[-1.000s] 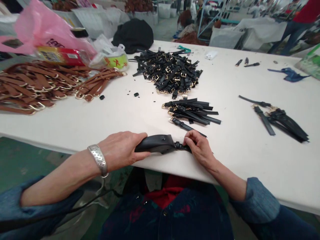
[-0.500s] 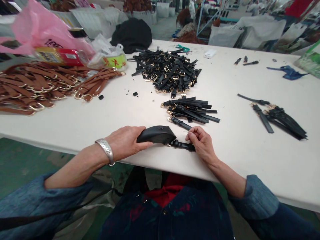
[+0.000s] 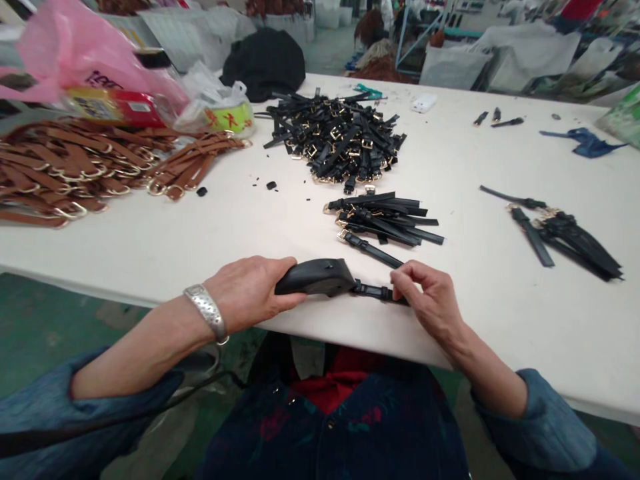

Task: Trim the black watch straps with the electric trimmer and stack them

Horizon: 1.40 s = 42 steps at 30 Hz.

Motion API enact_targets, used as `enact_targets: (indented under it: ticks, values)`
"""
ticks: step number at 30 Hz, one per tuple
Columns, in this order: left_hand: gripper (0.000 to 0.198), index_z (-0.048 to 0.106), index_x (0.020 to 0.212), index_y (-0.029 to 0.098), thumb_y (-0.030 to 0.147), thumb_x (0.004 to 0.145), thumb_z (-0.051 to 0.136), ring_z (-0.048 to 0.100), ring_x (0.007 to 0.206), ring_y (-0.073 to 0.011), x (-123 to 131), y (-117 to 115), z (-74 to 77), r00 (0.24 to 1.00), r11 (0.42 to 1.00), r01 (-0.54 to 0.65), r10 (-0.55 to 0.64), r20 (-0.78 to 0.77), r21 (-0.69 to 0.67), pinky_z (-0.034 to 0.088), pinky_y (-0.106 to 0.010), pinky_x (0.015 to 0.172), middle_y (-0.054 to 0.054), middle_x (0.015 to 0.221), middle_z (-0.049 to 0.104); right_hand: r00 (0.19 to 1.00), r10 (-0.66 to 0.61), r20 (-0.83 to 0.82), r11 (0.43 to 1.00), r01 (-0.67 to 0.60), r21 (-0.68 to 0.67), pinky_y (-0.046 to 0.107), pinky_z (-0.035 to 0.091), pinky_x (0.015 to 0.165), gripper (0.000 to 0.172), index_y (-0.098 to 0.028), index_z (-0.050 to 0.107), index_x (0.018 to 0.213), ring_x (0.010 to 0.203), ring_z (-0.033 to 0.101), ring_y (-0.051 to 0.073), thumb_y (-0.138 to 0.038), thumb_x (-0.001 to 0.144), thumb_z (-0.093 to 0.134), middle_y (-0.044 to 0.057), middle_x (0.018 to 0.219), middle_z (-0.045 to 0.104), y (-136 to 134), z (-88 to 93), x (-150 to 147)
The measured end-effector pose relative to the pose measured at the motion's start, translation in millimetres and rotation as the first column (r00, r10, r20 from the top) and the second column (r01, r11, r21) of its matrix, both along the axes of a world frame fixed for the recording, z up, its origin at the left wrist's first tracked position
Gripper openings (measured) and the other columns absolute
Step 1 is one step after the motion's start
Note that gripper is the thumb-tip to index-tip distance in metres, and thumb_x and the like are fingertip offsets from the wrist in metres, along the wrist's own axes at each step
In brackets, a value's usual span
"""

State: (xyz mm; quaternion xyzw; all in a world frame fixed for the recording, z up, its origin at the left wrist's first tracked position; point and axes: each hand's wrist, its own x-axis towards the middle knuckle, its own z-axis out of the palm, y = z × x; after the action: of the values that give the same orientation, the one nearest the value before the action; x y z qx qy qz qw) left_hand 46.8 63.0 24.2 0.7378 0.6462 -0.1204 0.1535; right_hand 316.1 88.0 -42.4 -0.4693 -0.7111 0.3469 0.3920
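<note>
My left hand (image 3: 253,288) is wrapped round a black, rounded hand-held device (image 3: 316,277), whose exact kind I cannot make out. Its right end touches or overlaps the left end of a short black buckle strap (image 3: 373,290), so the buckle there is hidden. Thumb and fingers of my right hand (image 3: 429,293) are closed at the strap's right end. Just beyond, another black strap (image 3: 373,249) lies on the table, its far end close to my right fingers. A small heap of black straps (image 3: 387,219) is behind that one.
The white table (image 3: 280,233) also bears a large pile of black buckle straps (image 3: 340,140), brown straps with metal rings (image 3: 75,160), a black cap (image 3: 263,65) and a pink bag (image 3: 75,53). More black straps (image 3: 575,240) lie to the right.
My right hand has shifted to the right, and the strap at its fingers has moved right with it. My left hand and the device have moved only slightly, the device's end a little lower.
</note>
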Motion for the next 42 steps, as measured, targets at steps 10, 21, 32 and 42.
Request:
enact_targets:
  ticks: [10, 21, 32, 42]
  values:
    - [0.045, 0.056, 0.095, 0.024, 0.061, 0.079, 0.038, 0.058, 0.060, -0.0231, 10, -7, 10.7, 0.990, 0.995, 0.075, -0.067, -0.122, 0.067, 0.032, -0.031, 0.053, -0.006, 0.067, 0.063, 0.913, 0.137, 0.384, 0.970, -0.203, 0.136, 0.038, 0.046, 0.082, 0.022, -0.020, 0.063, 0.097, 0.091, 0.054, 0.023, -0.021, 0.076, 0.062, 0.007, 0.093, 0.062, -5, -23.9, 12]
    - [0.034, 0.057, 0.094, 0.025, 0.053, 0.079, 0.045, 0.062, 0.064, -0.0233, 58, 5, 24.7, 0.945, 0.966, 0.258, -0.256, -0.203, -0.014, 0.035, -0.032, 0.054, -0.005, 0.069, 0.066, 0.928, 0.155, 0.338, 0.983, -0.179, 0.041, 0.036, 0.045, 0.076, 0.022, -0.022, 0.064, 0.095, 0.085, 0.055, 0.021, -0.018, 0.073, 0.063, 0.006, 0.087, 0.063, 2, -25.6, 14]
    - [0.046, 0.056, 0.100, 0.023, 0.060, 0.080, 0.037, 0.063, 0.068, -0.0245, 44, 6, 12.7, 0.965, 0.981, 0.193, -0.191, -0.182, -0.005, 0.035, -0.031, 0.054, -0.008, 0.075, 0.067, 0.929, 0.178, 0.325, 0.980, -0.198, 0.029, 0.037, 0.045, 0.078, 0.021, -0.020, 0.066, 0.096, 0.087, 0.056, 0.022, -0.020, 0.075, 0.065, 0.006, 0.088, 0.063, 4, -24.3, 17]
    - [0.034, 0.057, 0.099, 0.024, 0.050, 0.080, 0.045, 0.063, 0.070, -0.0256, 63, 6, 29.1, 0.935, 0.963, 0.267, -0.271, -0.230, -0.048, 0.038, -0.034, 0.059, -0.008, 0.073, 0.067, 0.933, 0.228, 0.279, 0.971, -0.239, 0.006, 0.036, 0.045, 0.080, 0.020, -0.021, 0.067, 0.095, 0.088, 0.056, 0.020, -0.019, 0.076, 0.065, 0.005, 0.090, 0.063, 6, -24.9, 21]
